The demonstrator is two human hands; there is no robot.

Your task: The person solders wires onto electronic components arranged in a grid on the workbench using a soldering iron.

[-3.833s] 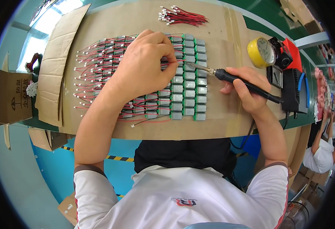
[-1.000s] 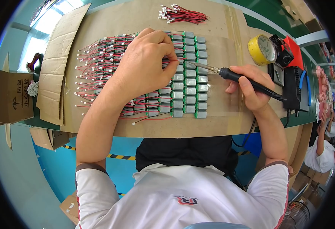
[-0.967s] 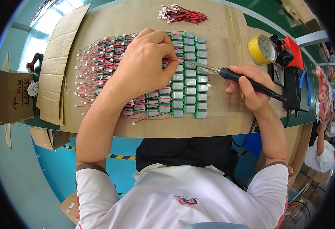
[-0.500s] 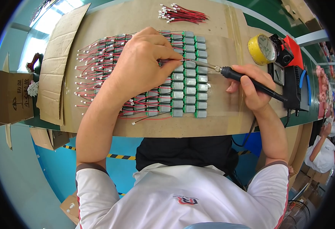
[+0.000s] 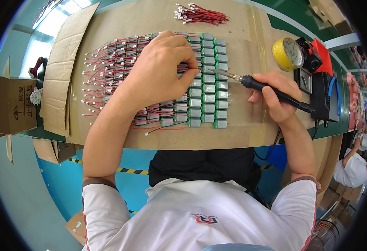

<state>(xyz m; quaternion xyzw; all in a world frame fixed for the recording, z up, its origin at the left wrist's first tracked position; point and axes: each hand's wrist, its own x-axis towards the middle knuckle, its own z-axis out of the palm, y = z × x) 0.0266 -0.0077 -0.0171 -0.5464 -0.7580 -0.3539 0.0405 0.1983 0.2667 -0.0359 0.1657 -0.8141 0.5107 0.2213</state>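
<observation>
My right hand (image 5: 284,108) grips the soldering iron (image 5: 253,82), tip leftward over motors (image 5: 209,88) toward my left hand (image 5: 162,72), pinched narrow, contents indiscernible

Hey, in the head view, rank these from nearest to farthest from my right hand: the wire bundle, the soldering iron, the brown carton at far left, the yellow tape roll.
From your right hand:
1. Soldering iron: held in it.
2. Yellow tape roll: just beyond it.
3. Wire bundle: top middle.
4. Brown carton: far left.
</observation>
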